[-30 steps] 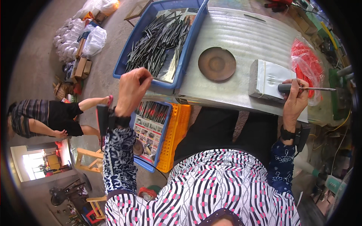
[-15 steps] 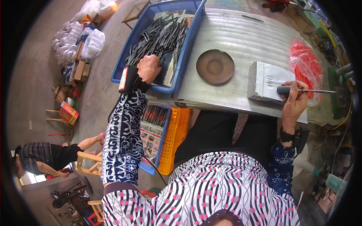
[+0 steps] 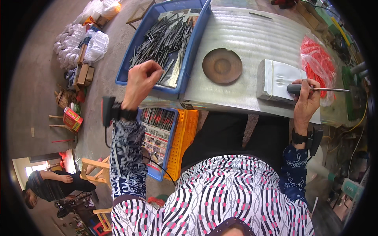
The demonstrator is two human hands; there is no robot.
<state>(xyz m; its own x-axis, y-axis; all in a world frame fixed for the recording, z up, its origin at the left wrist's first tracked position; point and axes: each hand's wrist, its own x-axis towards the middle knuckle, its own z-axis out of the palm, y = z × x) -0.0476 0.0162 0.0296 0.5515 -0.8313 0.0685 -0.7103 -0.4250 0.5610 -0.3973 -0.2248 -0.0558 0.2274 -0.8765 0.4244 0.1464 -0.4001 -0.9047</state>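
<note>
My left hand (image 3: 142, 82) is over the near left corner of a blue plastic bin (image 3: 191, 47), its thumb and fingertips pinched together. Whether a thin piece sits in that pinch I cannot make out. Many slim dark metal strips (image 3: 159, 43) lie heaped in the bin. On the right, my right hand (image 3: 308, 103) is wrapped round a screwdriver (image 3: 334, 90) with a dark grey handle, its shaft pointing right. Beside that hand stands a grey block (image 3: 261, 80) topped by a white sheet (image 3: 281, 76) under a band. A round brown dish (image 3: 222, 66) rests between bin and block.
White foam sheeting (image 3: 236, 29) covers the table, with one dark strip (image 3: 260, 15) at its far edge. Red pieces (image 3: 317, 65) fill a clear bag at the right. Below are a blue tray (image 3: 171, 135) and an orange crate (image 3: 188, 137). Another person (image 3: 51, 183) is at lower left.
My left hand has drawn back leftward and toward me from inside the bin, turning to show its pinch. The right hand keeps the screwdriver. The other person has changed posture.
</note>
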